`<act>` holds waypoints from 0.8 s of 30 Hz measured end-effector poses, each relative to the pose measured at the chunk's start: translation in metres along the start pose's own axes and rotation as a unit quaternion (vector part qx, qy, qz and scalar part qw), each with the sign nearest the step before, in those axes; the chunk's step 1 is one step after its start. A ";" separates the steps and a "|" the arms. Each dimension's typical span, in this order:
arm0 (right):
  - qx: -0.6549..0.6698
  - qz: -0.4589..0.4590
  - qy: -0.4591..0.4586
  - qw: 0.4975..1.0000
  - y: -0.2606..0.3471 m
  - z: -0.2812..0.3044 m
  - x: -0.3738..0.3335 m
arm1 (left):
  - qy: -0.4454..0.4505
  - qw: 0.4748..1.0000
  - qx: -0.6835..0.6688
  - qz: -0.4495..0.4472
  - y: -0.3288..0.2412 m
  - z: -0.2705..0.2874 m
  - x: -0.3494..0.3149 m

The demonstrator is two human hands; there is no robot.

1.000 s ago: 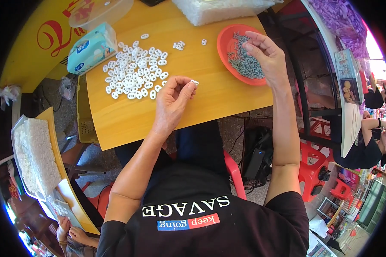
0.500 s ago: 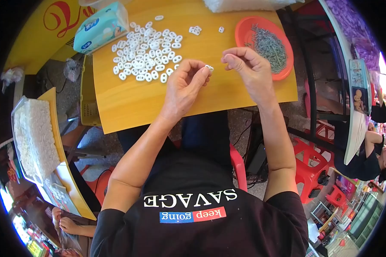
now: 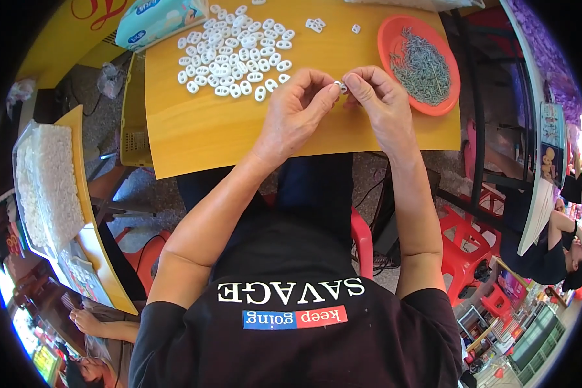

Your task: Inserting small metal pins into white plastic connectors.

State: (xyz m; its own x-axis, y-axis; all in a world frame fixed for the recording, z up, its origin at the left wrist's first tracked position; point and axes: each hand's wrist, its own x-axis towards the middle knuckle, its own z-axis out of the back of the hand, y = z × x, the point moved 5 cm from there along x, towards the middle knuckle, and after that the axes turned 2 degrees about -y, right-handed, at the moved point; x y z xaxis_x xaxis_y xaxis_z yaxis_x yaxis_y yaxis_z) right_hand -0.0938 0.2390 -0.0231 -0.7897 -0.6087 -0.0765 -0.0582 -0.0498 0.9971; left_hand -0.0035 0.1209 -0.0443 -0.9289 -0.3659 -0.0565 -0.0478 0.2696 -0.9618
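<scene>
Over the near part of the yellow table, my hands meet fingertip to fingertip. Pinched in my left hand is a small white two-holed piece, mostly covered by the fingers. My right hand is closed in a pinch right against that piece; whatever lies between its fingertips is too small to make out. To the left spreads a pile of white oval two-holed pieces. At the right, a red plastic dish holds many thin grey metal pins.
Near the back edge lie a small cluster of white pieces and a single one. A blue tissue pack stands at the back left. White pieces fill a clear tub on a side table. Red plastic stools stand at the right.
My right hand has moved in from beside the dish, and its fingertips now meet the white piece in my left hand. The whole view has shifted slightly.
</scene>
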 end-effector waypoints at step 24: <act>-0.079 0.045 -0.005 0.996 0.010 -0.006 -0.004 | -0.007 1.000 0.005 -0.012 0.001 0.000 0.001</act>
State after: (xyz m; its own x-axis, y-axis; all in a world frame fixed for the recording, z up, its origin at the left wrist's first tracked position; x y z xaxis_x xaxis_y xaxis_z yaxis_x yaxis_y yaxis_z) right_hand -0.0876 0.2365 -0.0125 -0.7941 -0.6076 0.0142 0.1090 -0.1194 0.9868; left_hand -0.0044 0.1205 -0.0457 -0.9224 -0.3846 -0.0364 -0.0671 0.2522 -0.9653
